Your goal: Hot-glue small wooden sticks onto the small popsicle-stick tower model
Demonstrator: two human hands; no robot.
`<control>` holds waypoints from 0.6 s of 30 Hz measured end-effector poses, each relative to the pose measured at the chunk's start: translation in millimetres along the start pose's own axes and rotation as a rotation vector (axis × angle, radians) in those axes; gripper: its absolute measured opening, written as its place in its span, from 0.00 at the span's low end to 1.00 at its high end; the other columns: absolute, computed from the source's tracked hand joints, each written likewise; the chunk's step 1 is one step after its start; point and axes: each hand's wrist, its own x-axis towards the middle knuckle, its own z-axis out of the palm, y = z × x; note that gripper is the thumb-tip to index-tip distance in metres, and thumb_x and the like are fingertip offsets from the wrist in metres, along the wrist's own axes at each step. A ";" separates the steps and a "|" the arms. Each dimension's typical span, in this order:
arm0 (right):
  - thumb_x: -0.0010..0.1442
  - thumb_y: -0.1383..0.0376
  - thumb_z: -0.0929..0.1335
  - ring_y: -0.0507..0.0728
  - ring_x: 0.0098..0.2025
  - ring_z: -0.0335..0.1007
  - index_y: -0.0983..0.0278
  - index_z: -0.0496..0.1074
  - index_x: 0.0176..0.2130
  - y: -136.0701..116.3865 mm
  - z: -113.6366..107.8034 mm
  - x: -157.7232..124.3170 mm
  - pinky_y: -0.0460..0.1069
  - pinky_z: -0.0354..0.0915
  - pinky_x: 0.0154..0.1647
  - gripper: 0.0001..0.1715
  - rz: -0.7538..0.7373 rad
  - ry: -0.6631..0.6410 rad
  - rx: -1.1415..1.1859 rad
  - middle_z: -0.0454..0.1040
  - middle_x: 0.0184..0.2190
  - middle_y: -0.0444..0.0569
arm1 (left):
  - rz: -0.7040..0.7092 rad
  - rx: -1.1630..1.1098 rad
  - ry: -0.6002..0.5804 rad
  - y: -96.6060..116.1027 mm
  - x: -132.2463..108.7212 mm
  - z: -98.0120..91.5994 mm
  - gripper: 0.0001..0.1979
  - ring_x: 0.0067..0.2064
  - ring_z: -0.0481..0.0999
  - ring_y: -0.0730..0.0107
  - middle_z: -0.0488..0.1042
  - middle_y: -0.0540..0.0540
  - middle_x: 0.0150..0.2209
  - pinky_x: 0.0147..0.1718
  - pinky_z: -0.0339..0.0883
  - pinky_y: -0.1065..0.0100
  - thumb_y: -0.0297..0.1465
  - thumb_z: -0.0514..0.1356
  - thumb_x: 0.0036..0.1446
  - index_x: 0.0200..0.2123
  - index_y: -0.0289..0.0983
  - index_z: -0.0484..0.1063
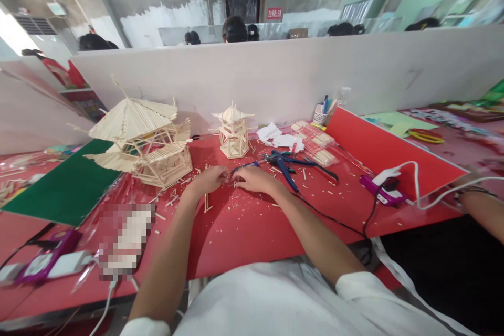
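Observation:
My left hand [210,178] is closed, its fingertips in a pinch over the red tabletop [244,241]; what they hold is too small to make out. Close beside it, my right hand [255,178] bends its fingers inward in a pinch, and its contents are hidden too. A thin wooden stick piece [207,202] lies just below my left hand. Behind my hands stands a small pavilion model [233,134] of wooden sticks. To the left is a larger stick pavilion [151,142] with a wide ribbed roof. Blue-handled pliers [284,168] lie right of my right hand.
Stick offcuts litter the tabletop. At back right are bundled sticks [315,142], white tissue [279,137] and a pen cup [322,113]. A red board [389,152], purple power strips [381,191], cables, a green board [66,189] and a blurred-out phone [128,239] flank me. Another person's arm [482,210] shows at right.

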 end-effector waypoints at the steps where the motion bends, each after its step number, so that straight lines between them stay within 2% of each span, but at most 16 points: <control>1: 0.64 0.66 0.70 0.60 0.46 0.78 0.61 0.80 0.45 -2.7 1.6 0.5 0.48 0.63 0.44 0.10 0.007 -0.002 -0.048 0.82 0.44 0.52 | -0.007 -0.001 0.015 0.2 -0.2 -1.5 0.12 0.35 0.76 0.66 0.80 0.45 0.33 0.35 0.64 0.70 0.23 0.55 0.53 0.34 0.36 0.78; 6: 0.65 0.65 0.70 0.61 0.46 0.77 0.63 0.81 0.41 -11.6 6.9 1.9 0.48 0.62 0.41 0.08 0.039 -0.031 -0.156 0.81 0.42 0.55 | -0.052 -0.009 0.145 -1.6 -0.1 -5.7 0.11 0.34 0.76 0.64 0.81 0.45 0.31 0.35 0.62 0.69 0.29 0.57 0.58 0.34 0.38 0.81; 12: 0.60 0.65 0.73 0.58 0.39 0.77 0.62 0.81 0.40 -8.7 3.4 1.8 0.47 0.61 0.38 0.07 -0.044 -0.090 0.002 0.83 0.37 0.50 | -0.061 -0.275 0.281 -8.4 4.8 -0.3 0.07 0.32 0.76 0.67 0.81 0.46 0.30 0.34 0.65 0.69 0.32 0.61 0.55 0.33 0.37 0.79; 14: 0.59 0.64 0.74 0.57 0.38 0.77 0.62 0.81 0.41 -5.3 0.0 1.1 0.47 0.62 0.37 0.09 -0.017 -0.058 0.089 0.83 0.37 0.50 | -0.051 -0.408 0.282 -8.7 6.7 0.9 0.08 0.30 0.75 0.68 0.80 0.47 0.28 0.33 0.66 0.69 0.35 0.63 0.54 0.32 0.36 0.78; 18: 0.60 0.63 0.74 0.56 0.37 0.78 0.64 0.80 0.44 -1.6 -5.8 -0.6 0.46 0.64 0.37 0.12 0.094 0.104 0.273 0.83 0.37 0.51 | -0.013 -0.545 0.278 -2.1 8.7 -0.4 0.11 0.29 0.73 0.70 0.77 0.48 0.27 0.32 0.66 0.70 0.38 0.65 0.53 0.30 0.35 0.76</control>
